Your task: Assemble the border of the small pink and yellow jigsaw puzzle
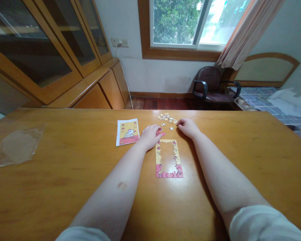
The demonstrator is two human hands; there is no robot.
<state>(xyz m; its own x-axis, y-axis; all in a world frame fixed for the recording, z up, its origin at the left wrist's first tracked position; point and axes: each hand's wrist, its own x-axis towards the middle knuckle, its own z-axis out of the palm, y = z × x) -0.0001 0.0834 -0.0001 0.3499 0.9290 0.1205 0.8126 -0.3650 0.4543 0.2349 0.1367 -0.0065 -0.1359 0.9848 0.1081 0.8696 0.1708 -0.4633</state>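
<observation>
A puzzle frame [179,170] of joined border pieces, yellow above and pink along the bottom, lies on the table with bare wood inside it. Beyond its top edge my left hand [149,136] rests over a few loose pink puzzle pieces [163,134], thumb and fingers apart, partly covering them. My right hand [188,128] is at the right end of a pile of yellowish puzzle pieces [167,117]. Its thumb and fingertips are pinched together; whatever is between them is hidden. A single loose piece [171,128] lies between the two hands.
Left of my left hand lies a picture sheet [122,138] with a white cartoon animal on yellow and pink. A clear plastic bag [17,145] is on the far left of the wooden table [90,134]. Past the table stand a cabinet [90,92] and an office chair [210,83].
</observation>
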